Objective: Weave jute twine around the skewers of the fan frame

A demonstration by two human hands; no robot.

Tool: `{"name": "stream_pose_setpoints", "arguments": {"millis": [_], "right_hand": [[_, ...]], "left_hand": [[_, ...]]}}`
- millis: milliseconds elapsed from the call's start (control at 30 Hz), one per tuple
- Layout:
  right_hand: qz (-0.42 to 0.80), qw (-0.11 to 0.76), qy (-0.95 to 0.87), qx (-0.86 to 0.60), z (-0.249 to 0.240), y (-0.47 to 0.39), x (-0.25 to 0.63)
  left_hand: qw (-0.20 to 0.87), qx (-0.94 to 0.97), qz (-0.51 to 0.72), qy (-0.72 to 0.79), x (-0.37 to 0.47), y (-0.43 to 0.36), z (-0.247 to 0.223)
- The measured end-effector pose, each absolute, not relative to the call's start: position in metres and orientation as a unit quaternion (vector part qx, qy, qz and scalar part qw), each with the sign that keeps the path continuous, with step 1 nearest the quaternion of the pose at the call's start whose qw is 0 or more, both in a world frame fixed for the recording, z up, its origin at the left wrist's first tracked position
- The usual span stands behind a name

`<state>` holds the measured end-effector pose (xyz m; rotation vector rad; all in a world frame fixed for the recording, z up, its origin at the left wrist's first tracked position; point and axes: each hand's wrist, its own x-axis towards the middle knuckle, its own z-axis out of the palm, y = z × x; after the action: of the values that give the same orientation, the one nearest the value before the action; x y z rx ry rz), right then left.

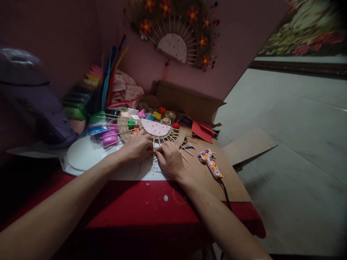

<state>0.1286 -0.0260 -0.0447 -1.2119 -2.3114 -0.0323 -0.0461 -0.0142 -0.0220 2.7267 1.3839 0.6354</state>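
Observation:
A fan-shaped craft lies on the work surface, its thin sticks spreading out from a white half-disc with red dots. Woven twine runs in a band across the sticks, toward the left and right sides. My left hand rests on the craft's lower left part, fingers closed around the sticks and twine. Just right of it, my right hand pinches at the lower middle sticks, thumb and fingertips together. The hands nearly meet there, and what exactly lies between the fingertips is too small to tell.
A flower-patterned glue gun with a black cord lies on the cardboard at the right. Clay packs, twine balls and red paper surround the craft. A purple container stands left. A similar decorated fan hangs behind.

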Motion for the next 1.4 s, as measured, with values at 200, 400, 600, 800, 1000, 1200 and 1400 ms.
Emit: {"name": "stream_pose_setpoints", "arguments": {"millis": [200, 400, 600, 800, 1000, 1200, 1400], "right_hand": [[-0.009, 0.294, -0.847, -0.443, -0.041, -0.026, 0.133], [-0.097, 0.301, -0.757, -0.572, -0.006, -0.041, 0.191], [-0.154, 0.027, -0.661, -0.734, -0.012, -0.056, 0.241], [-0.121, 0.034, -0.648, -0.751, -0.025, -0.05, 0.263], [-0.001, 0.117, -0.663, -0.74, -0.022, -0.05, 0.281], [0.206, 0.367, -0.625, -0.658, -0.007, -0.062, 0.268], [0.564, 0.342, -0.556, -0.506, 0.014, -0.09, 0.214]], "left_hand": [[0.016, 0.867, 0.186, 0.462, -0.045, -0.016, -0.019], [0.045, 0.859, 0.186, 0.474, -0.045, -0.015, -0.021], [0.063, 0.849, 0.186, 0.491, -0.044, -0.012, -0.021], [0.076, 0.842, 0.19, 0.498, -0.044, -0.011, -0.02], [0.071, 0.843, 0.198, 0.495, -0.043, -0.011, -0.021], [0.086, 0.84, 0.195, 0.498, -0.044, -0.012, -0.019], [0.099, 0.843, 0.193, 0.492, -0.046, -0.011, -0.019]]}}
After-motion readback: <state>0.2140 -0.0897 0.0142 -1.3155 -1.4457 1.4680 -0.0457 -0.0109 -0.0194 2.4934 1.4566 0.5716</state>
